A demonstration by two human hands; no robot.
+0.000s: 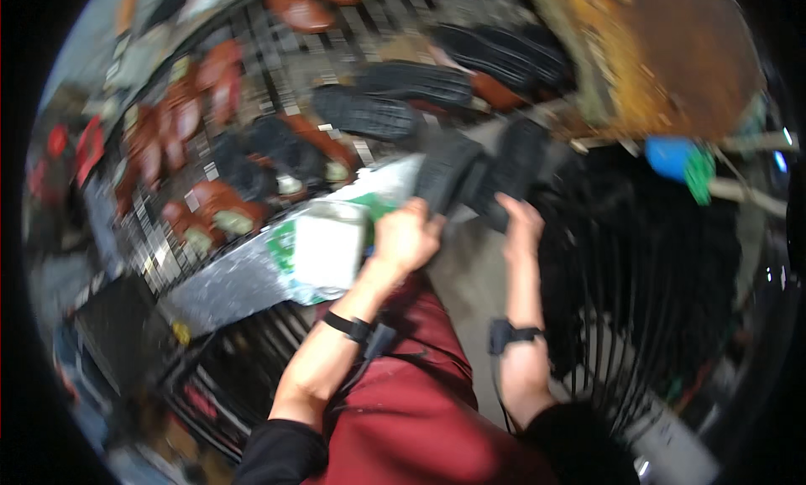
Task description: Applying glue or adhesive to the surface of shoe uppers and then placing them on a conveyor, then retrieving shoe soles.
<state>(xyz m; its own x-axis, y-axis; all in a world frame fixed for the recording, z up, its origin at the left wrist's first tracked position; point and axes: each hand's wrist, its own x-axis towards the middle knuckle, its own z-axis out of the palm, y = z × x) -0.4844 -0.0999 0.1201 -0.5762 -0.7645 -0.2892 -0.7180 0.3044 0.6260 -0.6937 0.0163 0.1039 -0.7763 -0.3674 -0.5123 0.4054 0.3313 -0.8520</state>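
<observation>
My left hand point(410, 236) is closed on the near end of a black shoe sole point(451, 162), which points away from me. To its right, my right hand point(522, 223) grips the near end of a second black shoe sole point(518, 156). The two soles lie side by side, slightly apart at the far ends, and both are blurred. Just left of my left hand stands a white, square-topped container point(329, 248) on a green and white sheet point(284, 246). Straps circle both my wrists.
Beyond the soles, a slatted rack point(281, 61) bears several brown leather shoes point(222, 210) and black-soled ones point(365, 112). A grey ledge point(227, 285) runs along its near side. At right are a dark heap point(646, 208), a rusty brown panel point(693, 61) and a blue object point(667, 156).
</observation>
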